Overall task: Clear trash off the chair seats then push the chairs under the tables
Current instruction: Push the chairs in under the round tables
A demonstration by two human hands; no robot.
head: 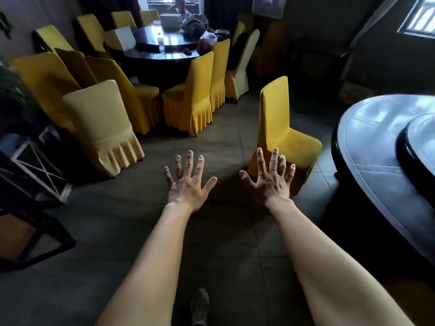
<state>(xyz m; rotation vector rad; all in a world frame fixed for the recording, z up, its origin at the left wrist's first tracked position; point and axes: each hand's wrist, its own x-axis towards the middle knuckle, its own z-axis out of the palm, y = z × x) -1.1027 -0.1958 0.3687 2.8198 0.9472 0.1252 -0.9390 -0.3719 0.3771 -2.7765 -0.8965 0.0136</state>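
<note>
Both my arms reach forward over the tiled floor. My left hand (pixel 188 182) and my right hand (pixel 270 180) are spread flat with fingers straight, holding nothing. A yellow-covered chair (pixel 282 130) stands alone just beyond my right hand, its seat facing the dark round table (pixel 367 151) at the right and pulled out from it. I see no trash on its seat. Several more yellow chairs (pixel 190 97) ring a second dark round table (pixel 162 52) at the back. A paler chair (pixel 103 123) stands to the left, away from any table.
The far table carries a plastic bottle (pixel 160 44), bags (pixel 207 38) and a white box (pixel 170 20). A metal frame stand (pixel 35 175) sits at the left edge. My shoe (pixel 200 304) shows at the bottom. Open tiled floor lies between the chairs.
</note>
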